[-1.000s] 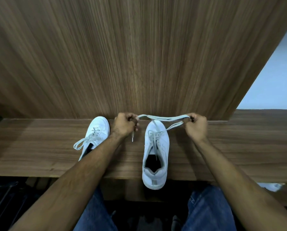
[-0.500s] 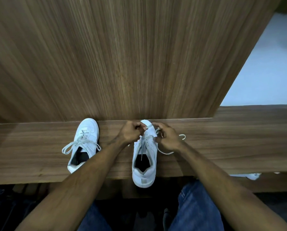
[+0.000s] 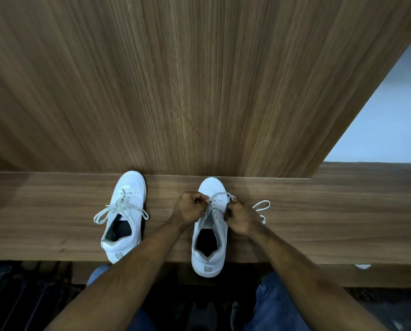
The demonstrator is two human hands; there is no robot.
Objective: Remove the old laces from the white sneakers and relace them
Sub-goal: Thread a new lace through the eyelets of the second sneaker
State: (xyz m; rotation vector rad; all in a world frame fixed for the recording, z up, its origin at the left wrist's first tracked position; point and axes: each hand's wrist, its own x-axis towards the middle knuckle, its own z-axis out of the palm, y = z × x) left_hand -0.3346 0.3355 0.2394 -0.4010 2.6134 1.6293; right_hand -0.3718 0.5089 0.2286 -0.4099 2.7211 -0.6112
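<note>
Both hands lacing the right-hand sneaker on the bench

Left hand (image 3: pixel 190 209) and right hand (image 3: pixel 241 217) each pinch the lace (image 3: pixel 261 204) over the centre sneaker (image 3: pixel 210 231); second sneaker (image 3: pixel 125 213) sits centre-left on the bench (image 3: pixel 44 211).

Wooden shelf (image 3: pixel 343 218) with two white sneakers: left one (image 3: pixel 124 218) (laced), right one (image 3: pixel 210 235).

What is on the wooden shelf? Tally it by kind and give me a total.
White sneakers: 2, the left sneaker and the right sneaker
Laces: 2, the tied lace on the left sneaker and the loose lace on the right sneaker
Hands: 2, left hand and right hand, both pinching the loose lace
Total: 6
</note>
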